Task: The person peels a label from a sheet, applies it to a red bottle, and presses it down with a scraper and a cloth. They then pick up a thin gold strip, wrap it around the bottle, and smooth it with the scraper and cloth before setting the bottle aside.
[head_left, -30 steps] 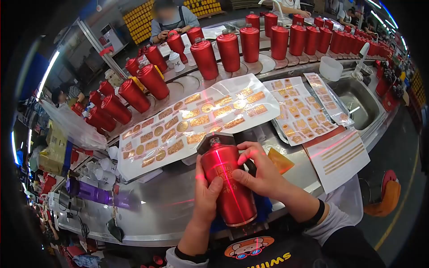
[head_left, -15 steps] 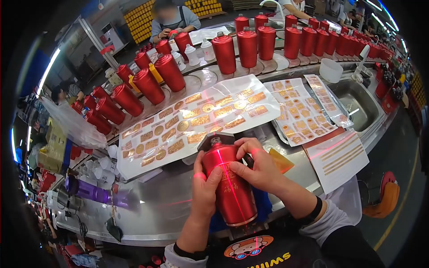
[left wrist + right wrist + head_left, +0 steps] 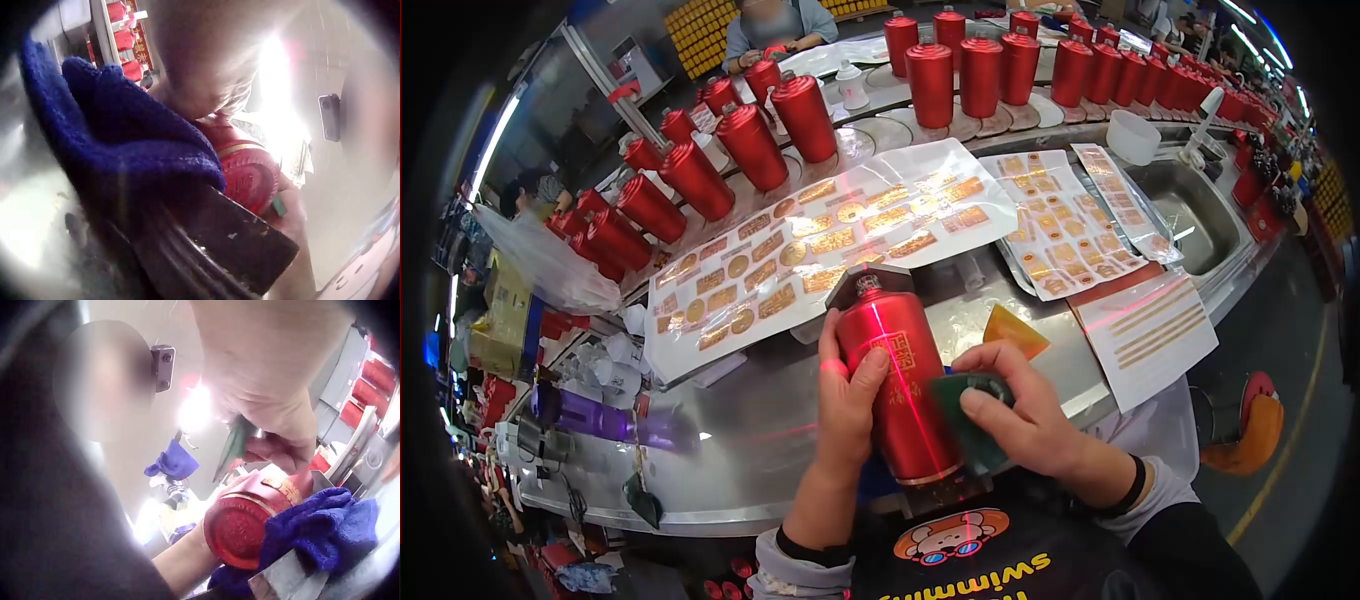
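Observation:
A red bottle [image 3: 905,400] with gold lettering lies tilted, its neck against a dark angular holder [image 3: 890,275] and its base toward me. My left hand [image 3: 840,415] grips its left side, thumb on the front near the lettering. On the other side, my right hand [image 3: 1040,415] pinches a flat dark green scraper [image 3: 968,430] between thumb and fingers, close by the bottle's right edge. Red laser lines cross the bottle. In the right wrist view, the ridged bottle base [image 3: 234,531] rests by a blue cloth [image 3: 319,528], and the green scraper [image 3: 234,447] shows beneath the hand.
A large sheet of gold stickers [image 3: 800,250] lies behind the bottle, with smaller sticker sheets [image 3: 1065,225] to the right. An orange-yellow triangular piece [image 3: 1013,332] lies near my right hand. Beyond, red bottles [image 3: 930,85] line a conveyor. A sink [image 3: 1190,215] is at right.
My right hand has come off the bottle's upper front and moved down and right, bringing the green scraper into view. My left hand still grips the bottle. Bottles on the conveyor have shifted right.

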The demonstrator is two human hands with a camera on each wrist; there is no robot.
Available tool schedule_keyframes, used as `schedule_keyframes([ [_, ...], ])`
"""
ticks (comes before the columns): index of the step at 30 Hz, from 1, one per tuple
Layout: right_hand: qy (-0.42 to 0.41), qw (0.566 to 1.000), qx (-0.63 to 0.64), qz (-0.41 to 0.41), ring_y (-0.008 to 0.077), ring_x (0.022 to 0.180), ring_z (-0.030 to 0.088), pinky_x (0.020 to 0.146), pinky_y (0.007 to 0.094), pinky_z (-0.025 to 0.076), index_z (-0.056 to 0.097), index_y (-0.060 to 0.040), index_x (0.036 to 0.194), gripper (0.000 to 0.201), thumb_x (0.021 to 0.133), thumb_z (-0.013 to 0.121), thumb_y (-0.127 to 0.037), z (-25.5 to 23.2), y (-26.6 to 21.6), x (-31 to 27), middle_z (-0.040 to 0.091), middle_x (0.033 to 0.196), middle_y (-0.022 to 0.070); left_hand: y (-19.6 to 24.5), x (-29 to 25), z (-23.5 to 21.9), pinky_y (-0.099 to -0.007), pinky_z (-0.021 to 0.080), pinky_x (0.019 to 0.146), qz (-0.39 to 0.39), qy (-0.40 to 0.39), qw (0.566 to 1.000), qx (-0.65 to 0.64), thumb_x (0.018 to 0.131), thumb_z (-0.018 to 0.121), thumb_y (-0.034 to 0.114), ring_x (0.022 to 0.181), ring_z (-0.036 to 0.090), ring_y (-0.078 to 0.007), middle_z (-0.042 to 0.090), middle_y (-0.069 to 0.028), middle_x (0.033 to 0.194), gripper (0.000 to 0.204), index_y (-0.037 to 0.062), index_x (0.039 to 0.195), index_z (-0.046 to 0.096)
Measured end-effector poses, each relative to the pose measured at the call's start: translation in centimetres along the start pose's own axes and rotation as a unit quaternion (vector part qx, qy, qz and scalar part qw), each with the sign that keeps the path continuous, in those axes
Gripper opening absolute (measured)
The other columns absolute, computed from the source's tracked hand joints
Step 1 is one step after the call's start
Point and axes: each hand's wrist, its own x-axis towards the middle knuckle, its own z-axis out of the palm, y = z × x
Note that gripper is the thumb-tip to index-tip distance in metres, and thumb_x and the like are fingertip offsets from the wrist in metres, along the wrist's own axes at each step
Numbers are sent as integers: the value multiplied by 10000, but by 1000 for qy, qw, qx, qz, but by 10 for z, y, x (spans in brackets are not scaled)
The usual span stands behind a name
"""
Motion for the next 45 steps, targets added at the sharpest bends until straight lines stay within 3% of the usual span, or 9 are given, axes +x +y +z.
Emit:
schedule_keyframes([
  [4,-12,999,-32,23,162,904,608,793,314,489,497,2,1171,286,941,569,-153,7,2,-6,629,998,122,-3,0,-3,-324,467,968,5,-5,1000,1,916,657,241,1135,554,-203,479,-184,1322,860,-64,1494,97],
  [7,-18,998,-22,53,67,885,514,787,242,451,507,-16,1159,259,940,565,-141,10,3,-7,557,1007,37,-1,-1,-1,-319,474,955,2,-3,1000,-2,916,656,236,1121,561,-197,490,-181,1310,860,-61,1496,95],
  [13,8,998,-54,30,90,893,521,793,256,450,521,-6,1137,244,937,563,-140,15,9,-9,547,1004,50,1,-2,2,-316,479,946,4,-3,1000,-10,919,654,237,1106,564,-186,496,-176,1302,864,-56,1499,84],
  [16,15,996,-83,7,251,902,643,795,351,498,504,9,1145,269,945,560,-163,16,9,-9,635,982,168,1,-3,3,-315,476,949,4,1,1000,-7,920,653,239,1107,561,-185,497,-172,1301,865,-56,1499,82],
  [19,16,996,-89,3,267,900,644,795,359,496,504,8,1144,269,946,556,-167,17,10,-9,632,979,175,-1,-2,2,-312,473,949,11,5,1000,1,920,652,242,1110,557,-184,499,-166,1298,858,-59,1498,94],
  [27,28,996,-90,-7,277,880,642,784,369,493,501,15,1139,276,950,546,-182,19,14,-11,632,959,177,4,-1,8,-282,496,870,16,-2,1000,4,921,630,245,1006,588,-149,562,-124,1180,682,-45,1420,267],
  [45,32,996,-83,6,288,897,639,797,372,489,503,14,1137,273,948,545,-178,20,15,-13,625,966,187,3,0,5,-289,484,906,7,-7,1000,-1,939,629,294,1054,575,-160,543,-140,1236,743,-53,1453,219],
])
